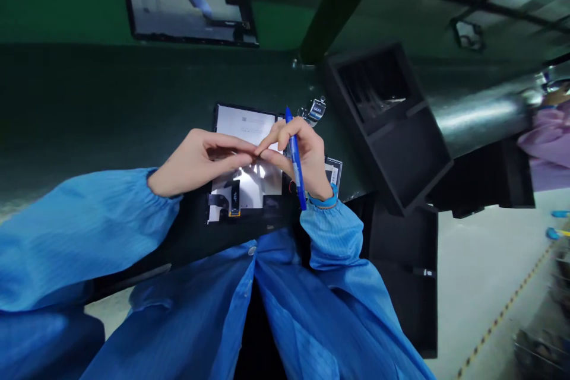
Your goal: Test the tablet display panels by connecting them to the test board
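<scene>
A display panel (pixel 231 120) with a white back lies on the dark table under both hands. Along its near edge is a black flex cable (pixel 235 197) with a gold end. My left hand (pixel 189 160) comes in from the left, thumb and fingers closed in a pinch above the panel. My right hand (pixel 312 151) meets it there at the fingertips, and a blue pen (pixel 296 163) is tucked through its fingers. Whatever the fingertips pinch is too small or hidden to name. Bright glare shows on the panel below them.
A metal tally counter (pixel 317 108) sits just beyond my right hand. Farther right stands a black compartment tray (pixel 407 166). Another display panel (pixel 178 6) lies on the green strip at the back. A green post (pixel 338 6) rises behind the table. A person's pink sleeve (pixel 550 136) shows far right.
</scene>
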`<action>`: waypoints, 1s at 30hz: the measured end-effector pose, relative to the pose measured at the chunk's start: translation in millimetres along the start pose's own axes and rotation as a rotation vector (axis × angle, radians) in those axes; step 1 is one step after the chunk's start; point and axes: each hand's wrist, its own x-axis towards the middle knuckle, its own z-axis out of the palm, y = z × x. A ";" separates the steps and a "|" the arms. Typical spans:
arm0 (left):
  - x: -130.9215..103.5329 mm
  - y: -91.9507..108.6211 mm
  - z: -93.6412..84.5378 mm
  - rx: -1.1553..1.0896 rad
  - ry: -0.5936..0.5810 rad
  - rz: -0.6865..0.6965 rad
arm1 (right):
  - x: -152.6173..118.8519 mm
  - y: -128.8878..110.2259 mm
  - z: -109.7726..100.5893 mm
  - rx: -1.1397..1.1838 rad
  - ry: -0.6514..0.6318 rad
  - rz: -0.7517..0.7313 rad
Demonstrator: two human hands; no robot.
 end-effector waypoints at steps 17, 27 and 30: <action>10.3 0.9 73.6 0.473 -0.070 0.237 | -80.4 64.7 -64.5 -0.597 0.287 0.107; -0.3 -2.4 97.1 0.690 -0.047 0.128 | -81.4 61.0 -53.3 -0.509 0.314 0.116; -0.8 -4.2 101.1 0.686 -0.045 0.111 | -81.5 62.0 -53.2 -0.501 0.309 0.102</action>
